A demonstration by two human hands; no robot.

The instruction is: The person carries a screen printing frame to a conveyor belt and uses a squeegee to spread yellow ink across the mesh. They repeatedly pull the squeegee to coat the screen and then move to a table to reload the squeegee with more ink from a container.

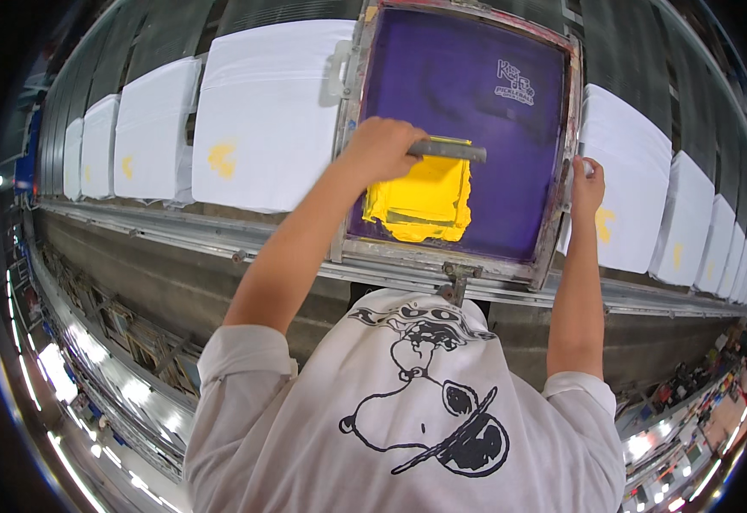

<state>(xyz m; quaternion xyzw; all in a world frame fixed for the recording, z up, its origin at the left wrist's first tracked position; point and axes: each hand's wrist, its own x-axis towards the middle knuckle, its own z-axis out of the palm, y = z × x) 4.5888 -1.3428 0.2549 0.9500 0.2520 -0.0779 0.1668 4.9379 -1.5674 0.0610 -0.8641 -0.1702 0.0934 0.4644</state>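
Table (pixel 219 227): a long printing table is seen running across the view, bent by the lens, with a metal rail along its near edge.
Shirts (pixel 262 111): white garments are laid flat in a row along the table to either side of the frame; a small yellow print is carried by the one just left of the frame, and by several others further off.
Frame (pixel 561 154): a metal-edged screen frame is laid flat on the table between two shirts, its edges smeared with old paint.
Mesh (pixel 467 85): purple — a small pale design is shown near the far right corner.
Ink (pixel 420 201): a thick yellow pool is spread on the near part of the mesh, just below the squeegee.
Squeegee (pixel 450 150): a grey bar is held across the mesh, touching the top of the ink.
Left hand (pixel 382 147): closed around the left end of the squeegee, the arm stretched out over the frame's left edge.
Right hand (pixel 585 184): the frame's right edge is gripped — fingers are wrapped over the rail, beside a shirt with a yellow print.
Clamp (pixel 457 282): a small metal bracket is fixed at the frame's near edge.
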